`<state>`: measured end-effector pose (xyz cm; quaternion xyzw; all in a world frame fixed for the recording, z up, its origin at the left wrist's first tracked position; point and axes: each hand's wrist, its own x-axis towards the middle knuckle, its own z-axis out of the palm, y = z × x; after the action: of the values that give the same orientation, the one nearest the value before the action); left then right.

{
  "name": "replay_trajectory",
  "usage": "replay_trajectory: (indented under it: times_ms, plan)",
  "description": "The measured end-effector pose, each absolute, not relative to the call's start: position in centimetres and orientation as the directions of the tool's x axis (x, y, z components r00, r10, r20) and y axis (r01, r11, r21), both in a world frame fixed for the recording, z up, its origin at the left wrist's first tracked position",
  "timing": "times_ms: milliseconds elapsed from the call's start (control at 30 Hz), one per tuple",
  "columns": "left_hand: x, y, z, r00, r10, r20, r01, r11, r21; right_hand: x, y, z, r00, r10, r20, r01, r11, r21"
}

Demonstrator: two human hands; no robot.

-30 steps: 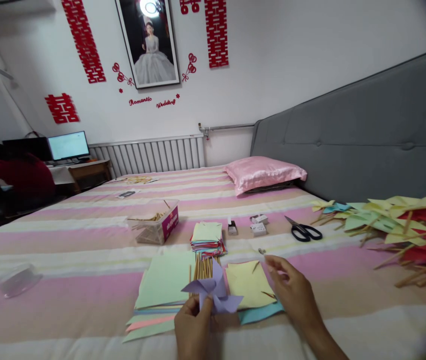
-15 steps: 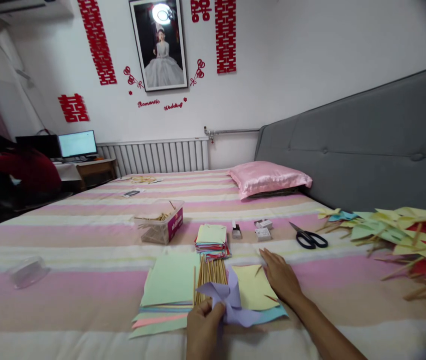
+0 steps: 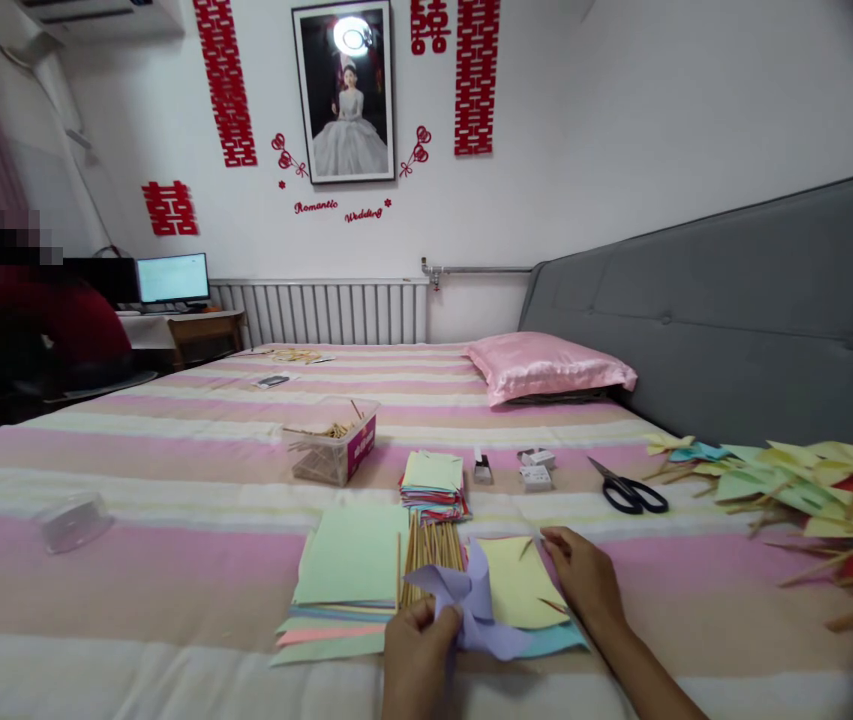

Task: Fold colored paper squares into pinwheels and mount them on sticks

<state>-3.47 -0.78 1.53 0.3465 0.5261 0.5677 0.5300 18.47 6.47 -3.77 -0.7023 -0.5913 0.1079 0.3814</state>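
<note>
Between the thumb and fingers of my left hand is a purple paper pinwheel, its blades folded in to the middle. My right hand is closed, fingertips together at the edge of a yellow paper sheet; whatever it pinches is too small to make out. Small brown pointed bits lie on that sheet. Left of the pinwheel, pale green paper sheets overlap other coloured ones. Thin wooden sticks lie in a row behind the pinwheel, partly covered by it.
Beyond the sticks sits a stack of small coloured squares, near small boxes and black scissors. A clear tub holds sticks. Finished pinwheels pile up at right. A clear lid lies left. Someone sits far left.
My right hand's fingers, earlier stretched out over the bedspread, are now drawn together in a pinch. My left hand still holds the pinwheel. The view has shifted slightly.
</note>
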Motion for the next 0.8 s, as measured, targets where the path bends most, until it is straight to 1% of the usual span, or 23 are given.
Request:
replay_trajectory:
  times_ms: [233,367,567,667,800]
  plan:
    - [-3.7,-0.9,1.9,-0.157,0.978,-0.138,-0.198,0.106,0.974,18.7,5.6,-3.5,0.398,0.895,0.201,0.571,-0.071,-0.818]
    - [-3.8,-0.8,1.8,-0.142,0.981,-0.129,-0.174,0.103,0.979,18.4,4.9,-3.0,0.478,0.865,0.155,0.480,-0.109,-0.871]
    - [-3.8,-0.7,1.8,-0.141,0.984,-0.111,-0.161,0.088,0.983,18.4,4.3,-2.6,0.527,0.842,0.115,0.364,-0.102,-0.926]
    - [-3.9,-0.6,1.7,-0.148,0.984,-0.101,-0.165,0.076,0.983,18.4,4.1,-2.7,0.548,0.831,0.095,0.277,-0.073,-0.958]
    - [-3.6,-0.6,1.3,-0.200,0.976,-0.083,-0.189,0.045,0.981,17.3,3.5,-1.6,0.507,0.856,0.105,0.138,0.040,-0.990]
